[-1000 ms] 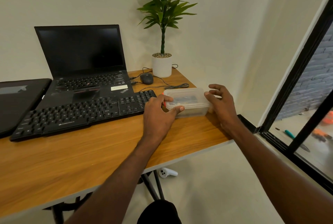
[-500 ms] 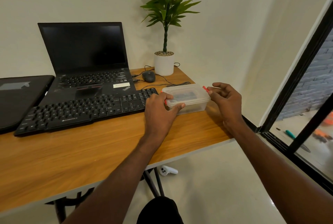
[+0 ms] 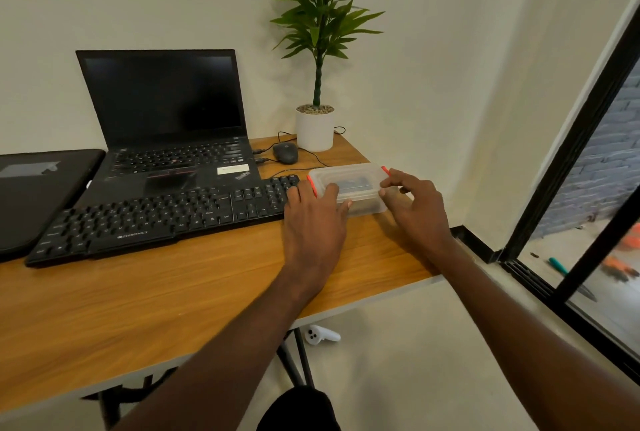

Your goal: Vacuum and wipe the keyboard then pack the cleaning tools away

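Both hands are on the clear rectangular plastic box with orange side clips (image 3: 348,188), which sits on the wooden desk (image 3: 173,299) just beside the right end of the black full-size keyboard (image 3: 162,219). The left hand (image 3: 313,219) lies over the box's left end, fingers on the lid and thumb against the near edge, holding it steady; the right hand (image 3: 414,203) pinches at the lid's right edge near the orange clip (image 3: 385,171), fingers curled. Something dark shows through the lid, probably the cleaning tools, though the cloudy plastic hides what it is. No vacuum or cloth lies out on the desk, so the kit looks packed. Whether the hands are opening the box to begin or latching it to finish cannot be settled from this view alone; the keyboard shows no clear sign either way. Behind stand an open black laptop (image 3: 166,118), a grey wired mouse (image 3: 285,152) and a potted green plant in a white pot (image 3: 315,129).
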A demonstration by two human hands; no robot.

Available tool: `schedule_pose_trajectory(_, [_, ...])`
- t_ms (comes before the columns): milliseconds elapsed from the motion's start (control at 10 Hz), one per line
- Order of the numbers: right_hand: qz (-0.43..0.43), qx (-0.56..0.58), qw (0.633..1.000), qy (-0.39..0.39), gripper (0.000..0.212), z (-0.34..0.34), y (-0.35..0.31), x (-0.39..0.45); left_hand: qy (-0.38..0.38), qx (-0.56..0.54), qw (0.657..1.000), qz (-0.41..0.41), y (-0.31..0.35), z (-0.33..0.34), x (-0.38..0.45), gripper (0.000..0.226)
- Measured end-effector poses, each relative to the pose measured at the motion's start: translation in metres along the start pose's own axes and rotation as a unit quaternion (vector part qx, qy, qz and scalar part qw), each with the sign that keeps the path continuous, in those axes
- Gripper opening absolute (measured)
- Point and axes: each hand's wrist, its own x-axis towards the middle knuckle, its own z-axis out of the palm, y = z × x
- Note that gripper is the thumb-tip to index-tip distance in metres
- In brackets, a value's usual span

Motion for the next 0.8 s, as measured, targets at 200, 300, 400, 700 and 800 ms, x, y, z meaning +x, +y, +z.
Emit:
schedule_pose_trajectory(200, [-0.080, -0.247, 0.966, -0.013, 0.043, 0.009, 0.003, 0.000, -0.052, 0.051, 0.997, 0.040, -0.010, 0.000, 0.022, 0.060])
schedule_pose_trajectory(300, [-0.051, -0.298, 0.949, -0.090, 0.053, 0.015, 0.003, 0.001, -0.120, 0.027, 0.992, 0.039, -0.017, -0.006, 0.032, 0.071])
schedule_pose_trajectory(400, [-0.058, -0.297, 0.949, -0.092, 0.056, 0.015, -0.003, -0.001, -0.118, -0.040, 0.992, 0.015, -0.028, -0.017, 0.025, 0.072])
schedule_pose_trajectory(700, [-0.168, -0.351, 0.920, -0.032, 0.045, 0.043, -0.116, -0.034, -0.023, -0.037, 0.999, 0.003, -0.153, -0.134, -0.052, 0.041])
schedule_pose_trajectory(800, [-0.186, -0.318, 0.927, -0.071, 0.046, 0.075, -0.173, -0.049, -0.023, 0.029, 0.999, -0.004, -0.183, -0.159, -0.057, 0.037])
